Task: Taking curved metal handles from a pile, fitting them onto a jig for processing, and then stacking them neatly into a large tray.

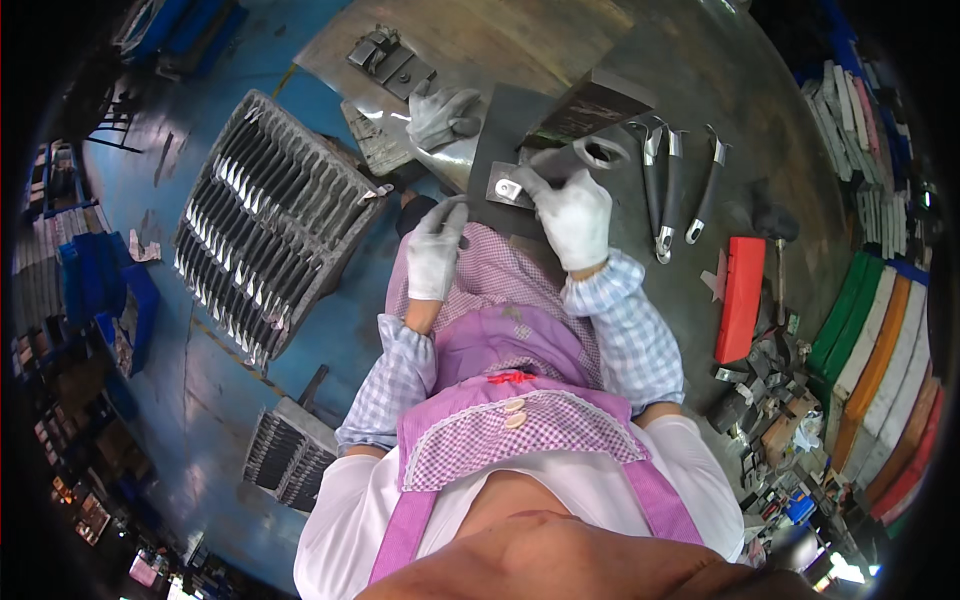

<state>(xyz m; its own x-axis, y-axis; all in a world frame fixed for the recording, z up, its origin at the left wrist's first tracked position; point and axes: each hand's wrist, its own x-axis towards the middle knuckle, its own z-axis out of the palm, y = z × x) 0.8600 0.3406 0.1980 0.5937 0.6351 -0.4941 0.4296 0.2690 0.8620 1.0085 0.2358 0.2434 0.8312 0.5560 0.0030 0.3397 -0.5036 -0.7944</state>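
My right hand [576, 216], in a white-grey glove, is over the dark work surface with its fingers bent down and drawn together. Its fingertips meet the right edge of a small metal plate [507, 188] with a bright round spot; what they grip, if anything, is hidden. In a matching glove, my left hand [436, 252] hovers above my lap at the table's front edge. Its fingers are loosely bent, with nothing visible in them. Several black-handled metal tools [673, 185] with hooked ends lie right of my right hand.
Left stands a grey tray [345, 250] packed with rows of black-handled tools. A dark upright block [590, 105] and a grey ring-shaped part [602, 152] stand beyond my right hand. Spare gloves [442, 115], a metal fixture [390, 60] and a red bar [740, 300] also lie around.
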